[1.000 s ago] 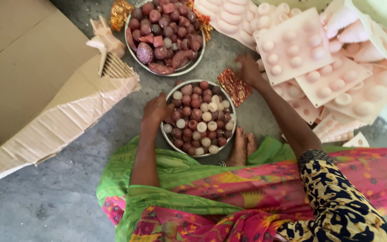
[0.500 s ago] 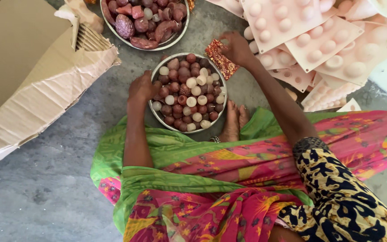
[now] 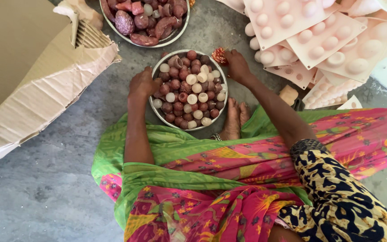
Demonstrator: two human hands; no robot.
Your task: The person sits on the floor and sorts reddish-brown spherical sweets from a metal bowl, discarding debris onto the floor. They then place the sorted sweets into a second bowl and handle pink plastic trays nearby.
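A round metal bowl (image 3: 155, 112) full of small red, maroon and white balls (image 3: 189, 92) sits on the grey floor in front of my crossed legs. My left hand (image 3: 142, 84) rests on the bowl's left rim, fingers curled among the balls. My right hand (image 3: 237, 65) is at the bowl's upper right edge, closed on a crumpled red and gold foil wrapper (image 3: 219, 55). My bare foot (image 3: 234, 121) lies just right of the bowl.
A second metal bowl (image 3: 151, 45) of larger maroon pieces stands behind the first. Pink moulded trays (image 3: 319, 40) with round bumps are heaped at upper right. A torn cardboard box (image 3: 27, 71) lies at left. A small tan block (image 3: 288, 94) sits by the trays.
My right hand picked the foil wrapper up off the floor and brought it in to the bowl's rim, where it now looks crumpled. My left hand stays on the bowl.
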